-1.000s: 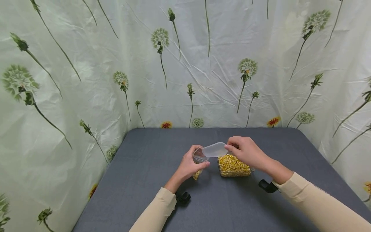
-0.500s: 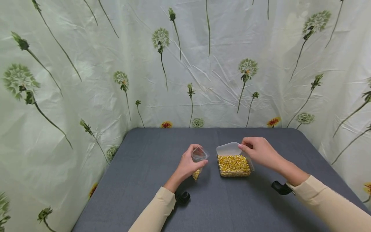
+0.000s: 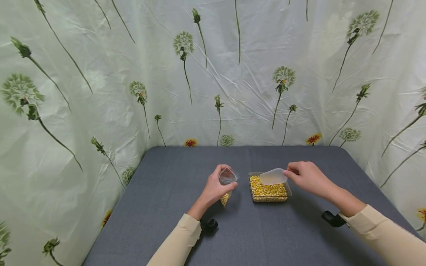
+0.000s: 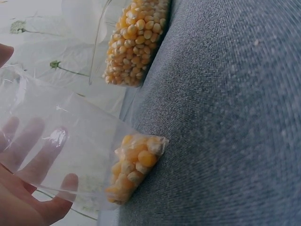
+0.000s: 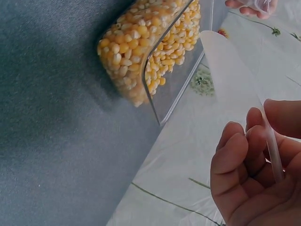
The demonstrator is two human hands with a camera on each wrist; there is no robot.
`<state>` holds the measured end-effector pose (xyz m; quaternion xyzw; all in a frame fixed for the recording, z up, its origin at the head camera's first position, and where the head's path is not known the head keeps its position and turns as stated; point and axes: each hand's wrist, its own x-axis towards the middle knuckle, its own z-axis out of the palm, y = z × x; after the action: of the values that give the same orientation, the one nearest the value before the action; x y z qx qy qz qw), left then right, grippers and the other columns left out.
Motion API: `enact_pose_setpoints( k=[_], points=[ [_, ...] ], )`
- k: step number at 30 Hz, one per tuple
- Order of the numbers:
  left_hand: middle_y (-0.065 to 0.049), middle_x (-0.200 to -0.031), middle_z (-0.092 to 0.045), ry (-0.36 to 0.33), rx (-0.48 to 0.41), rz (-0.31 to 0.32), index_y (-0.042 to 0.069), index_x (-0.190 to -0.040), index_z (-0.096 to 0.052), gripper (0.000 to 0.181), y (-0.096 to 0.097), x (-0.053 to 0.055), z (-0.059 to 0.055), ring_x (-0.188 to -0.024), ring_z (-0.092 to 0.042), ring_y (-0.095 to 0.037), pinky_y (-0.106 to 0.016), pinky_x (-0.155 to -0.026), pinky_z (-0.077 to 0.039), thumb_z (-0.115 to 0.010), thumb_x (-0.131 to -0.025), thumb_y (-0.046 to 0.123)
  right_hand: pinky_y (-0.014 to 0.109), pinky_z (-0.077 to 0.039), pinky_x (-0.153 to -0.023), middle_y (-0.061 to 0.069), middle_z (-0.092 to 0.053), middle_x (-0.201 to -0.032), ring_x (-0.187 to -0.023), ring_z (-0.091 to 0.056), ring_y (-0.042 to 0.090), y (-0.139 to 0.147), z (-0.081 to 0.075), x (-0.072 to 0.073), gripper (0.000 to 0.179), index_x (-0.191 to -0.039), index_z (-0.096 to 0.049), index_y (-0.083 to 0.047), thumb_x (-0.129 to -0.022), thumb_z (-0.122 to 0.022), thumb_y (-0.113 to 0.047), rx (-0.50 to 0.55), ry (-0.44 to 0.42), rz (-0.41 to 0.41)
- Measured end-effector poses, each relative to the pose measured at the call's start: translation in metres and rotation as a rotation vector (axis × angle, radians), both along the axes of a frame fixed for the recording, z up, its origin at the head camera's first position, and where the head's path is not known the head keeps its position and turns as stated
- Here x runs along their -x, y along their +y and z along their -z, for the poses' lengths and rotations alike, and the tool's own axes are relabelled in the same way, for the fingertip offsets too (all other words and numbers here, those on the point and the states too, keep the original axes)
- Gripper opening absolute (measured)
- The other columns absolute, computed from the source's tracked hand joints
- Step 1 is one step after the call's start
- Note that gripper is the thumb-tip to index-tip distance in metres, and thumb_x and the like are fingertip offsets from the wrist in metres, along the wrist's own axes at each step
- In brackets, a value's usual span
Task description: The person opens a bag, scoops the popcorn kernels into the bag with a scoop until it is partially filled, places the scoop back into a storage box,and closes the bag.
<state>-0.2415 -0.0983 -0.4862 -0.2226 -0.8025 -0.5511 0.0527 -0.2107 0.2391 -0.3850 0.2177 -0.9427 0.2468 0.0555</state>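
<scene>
My left hand [image 3: 214, 187] holds a clear plastic bag [image 3: 228, 176] upright by its sides, with its mouth spread wide. In the left wrist view, corn kernels [image 4: 134, 165] fill the bag's bottom corner, close over the cloth. My right hand [image 3: 308, 180] pinches the handle of a translucent plastic scoop [image 3: 274, 177] between thumb and fingers. The scoop's blade overlaps the back right of a clear box [image 3: 270, 200] of yellow corn kernels [image 3: 264, 189] in the head view. From the right wrist, the blade [image 5: 230, 70] shows above the box's rim, its tip toward the kernels.
A dark grey cloth [image 3: 159, 221] covers the table under the box. Behind and beside the table hangs a pale curtain [image 3: 239, 92] printed with dandelions. Black wrist-worn mounts [image 3: 334, 218] hang below both sleeves, low over the table.
The right hand has moved the scoop from the bag's mouth rightward to the box, then lowered it toward the kernels. The left hand and bag have barely moved.
</scene>
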Motion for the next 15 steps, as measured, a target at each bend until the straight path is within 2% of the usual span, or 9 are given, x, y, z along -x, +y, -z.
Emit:
enact_pose_setpoints(
  k=[15],
  points=[
    [0.003, -0.117, -0.060, 0.015, -0.014, 0.003, 0.020, -0.128, -0.051, 0.048, -0.0013, 0.0006, -0.0016, -0.111, -0.063, -0.018, -0.043, -0.094, -0.050, -0.075, -0.088, 0.030, 0.027, -0.028, -0.049, -0.006, -0.041, -0.057, -0.049, -0.035, 0.010, 0.0087, -0.0002, -0.0013, 0.033, -0.067, -0.055, -0.018, -0.097, -0.068, -0.017, -0.078, -0.009, 0.033]
  ],
)
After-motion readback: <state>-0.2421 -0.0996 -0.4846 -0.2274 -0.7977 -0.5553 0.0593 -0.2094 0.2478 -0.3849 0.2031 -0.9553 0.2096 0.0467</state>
